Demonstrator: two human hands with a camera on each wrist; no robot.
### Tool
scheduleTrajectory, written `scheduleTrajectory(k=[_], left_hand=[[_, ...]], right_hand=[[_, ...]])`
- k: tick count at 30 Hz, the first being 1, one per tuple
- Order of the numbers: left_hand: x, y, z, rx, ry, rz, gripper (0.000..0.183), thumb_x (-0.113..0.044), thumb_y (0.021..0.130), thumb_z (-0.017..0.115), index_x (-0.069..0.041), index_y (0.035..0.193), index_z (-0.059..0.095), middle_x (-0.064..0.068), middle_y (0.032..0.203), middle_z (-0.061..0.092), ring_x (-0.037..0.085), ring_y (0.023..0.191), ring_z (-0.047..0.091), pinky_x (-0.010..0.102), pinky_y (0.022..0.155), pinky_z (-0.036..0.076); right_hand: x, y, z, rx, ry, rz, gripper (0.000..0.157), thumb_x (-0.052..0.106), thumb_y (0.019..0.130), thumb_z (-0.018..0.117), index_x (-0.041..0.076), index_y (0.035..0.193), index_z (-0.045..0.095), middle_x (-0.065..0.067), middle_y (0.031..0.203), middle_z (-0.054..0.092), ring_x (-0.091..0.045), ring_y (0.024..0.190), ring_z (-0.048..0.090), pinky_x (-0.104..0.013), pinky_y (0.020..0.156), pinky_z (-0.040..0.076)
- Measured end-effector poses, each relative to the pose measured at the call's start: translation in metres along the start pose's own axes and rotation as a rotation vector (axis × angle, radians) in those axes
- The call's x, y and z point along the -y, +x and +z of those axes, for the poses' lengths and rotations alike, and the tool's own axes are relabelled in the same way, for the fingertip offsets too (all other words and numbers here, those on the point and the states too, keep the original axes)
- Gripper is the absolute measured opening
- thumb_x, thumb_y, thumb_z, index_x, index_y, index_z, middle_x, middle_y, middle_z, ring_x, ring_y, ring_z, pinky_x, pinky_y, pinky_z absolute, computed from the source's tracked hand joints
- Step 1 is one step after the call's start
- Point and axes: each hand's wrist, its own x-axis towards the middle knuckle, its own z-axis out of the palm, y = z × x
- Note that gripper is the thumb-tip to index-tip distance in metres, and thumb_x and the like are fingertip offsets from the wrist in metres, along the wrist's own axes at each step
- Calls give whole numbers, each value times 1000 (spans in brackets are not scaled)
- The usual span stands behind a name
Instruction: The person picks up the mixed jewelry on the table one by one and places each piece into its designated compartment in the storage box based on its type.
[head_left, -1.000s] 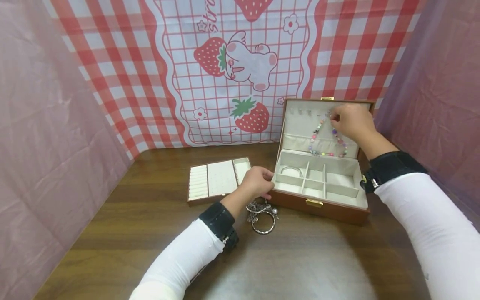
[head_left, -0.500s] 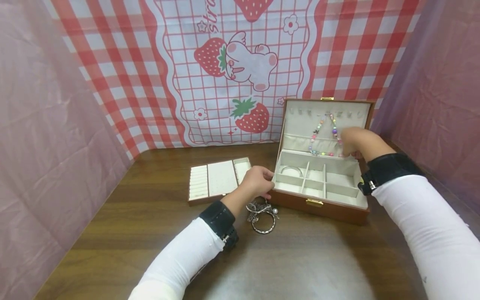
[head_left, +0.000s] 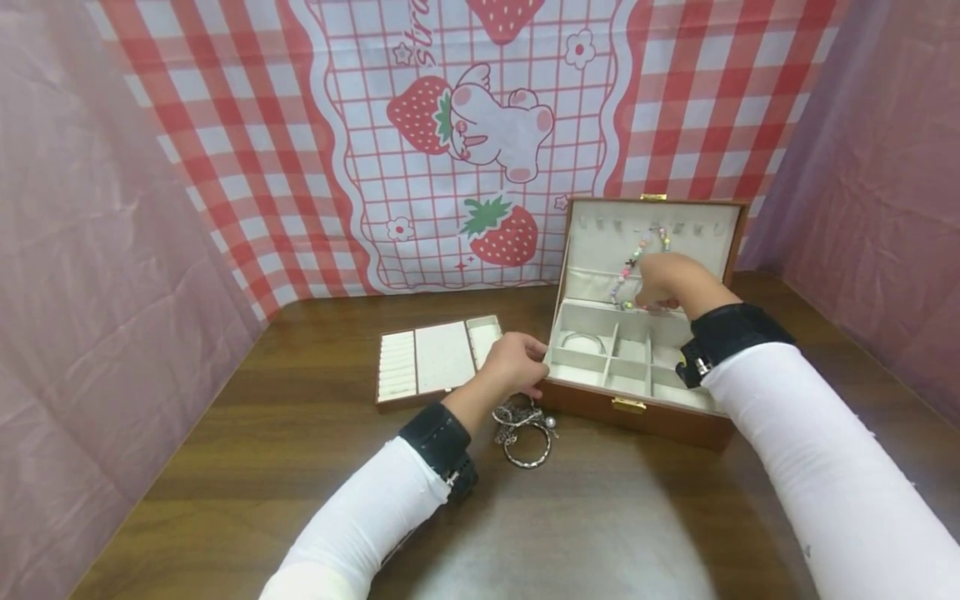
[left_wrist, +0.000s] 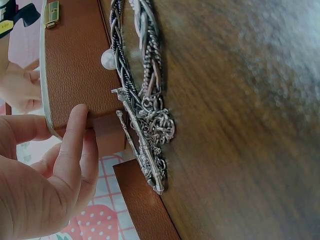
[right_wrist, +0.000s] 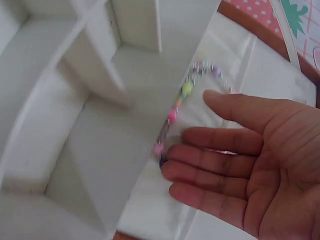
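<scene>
A brown jewelry box [head_left: 660,421] stands with its lid up, its cream inside split into compartments. From the hooks inside the lid hangs a bead necklace [head_left: 626,271] in mixed pastel colours. My right hand [head_left: 672,279] is at its lower loop, partly hiding it; the right wrist view shows the fingers loosely extended beside the beads [right_wrist: 172,115]. With thumb and fingers on both sides of the rim, my left hand [left_wrist: 60,170] grips the box's left corner. Just below that hand, a pile of silver jewelry [head_left: 527,433] with a pearl [left_wrist: 108,59] lies on the table.
To the left of the box, a shallow jewelry tray [head_left: 444,354] with ring rolls rests on the wooden table [head_left: 330,467]. A thin silver bangle [head_left: 583,337] lies in the rear left compartment. A strawberry-print cloth [head_left: 480,150] hangs behind, with pink curtains at the sides.
My right hand has come down from the lid's hooks, then moved left across the necklace's lower loop. The loop has shifted slightly left. My left hand stays on the box corner.
</scene>
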Motion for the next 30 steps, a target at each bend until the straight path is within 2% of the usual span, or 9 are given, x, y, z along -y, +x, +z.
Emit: scheduleTrajectory(k=[5,9,11,16,20,23,27,29,30], left_hand=[[0,0,1,2,3,5,32,10,83,59,6,114,65,17,112,65,23,59,67,28,53,58],[-1,0,1,2,4,12,32,10,83,59,6,114,65,17,110,65,23,59,67,28,53,58],[-1,0,1,-1,7,11,32,10,82,59,6,114,65,16,110,66,23,58,67,28,53,58],[0,0,0,-8,7,3,32,10,82,59,6,114,65,16,110,65,22,58,67,28,53,58],[-2,0,0,-5,10,5,33,10,82,59,6,115,65,16,110,65,24,58,67,28,53,58],[-2,1,-1,3,27,6,35,10,81,58,6,115,65,15,111,65,25,58,68,28,53,58],[-3,2,-5,44,93,21,35,9,82,61,5,116,65,16,110,67,25,59,69,29,53,58],[-6,5,-8,71,201,42,33,5,82,66,3,115,68,15,107,69,24,60,70,28,55,58],[-9,6,-10,78,290,67,31,2,82,69,0,114,70,13,106,70,21,64,70,28,59,59]], right_hand=[[10,11,9,-42,-42,-38,27,12,82,65,3,58,58,-3,50,52,-14,44,47,-28,51,40],[11,18,14,-71,-62,-36,17,5,75,63,4,59,60,-3,49,54,-14,43,46,-28,49,40],[10,19,16,-81,-60,-62,11,2,73,63,5,62,61,-3,50,56,-13,43,46,-27,49,40],[5,20,18,-74,-8,-180,7,-1,74,69,4,72,65,-2,54,56,-10,45,47,-24,48,40],[3,16,16,-64,19,-201,10,-1,76,70,4,70,63,-1,55,55,-11,46,47,-24,46,41],[1,11,13,-84,26,-209,12,0,76,64,6,67,60,0,56,52,-12,46,47,-24,46,40],[-6,4,9,-146,115,-230,10,3,82,57,3,72,58,-4,62,55,-17,51,54,-30,48,47],[-11,0,7,-186,197,-240,9,3,87,58,0,78,59,-7,67,58,-19,55,59,-33,52,51],[-13,-2,6,-207,231,-245,9,4,89,59,-2,82,60,-9,70,61,-21,58,61,-35,53,53]])
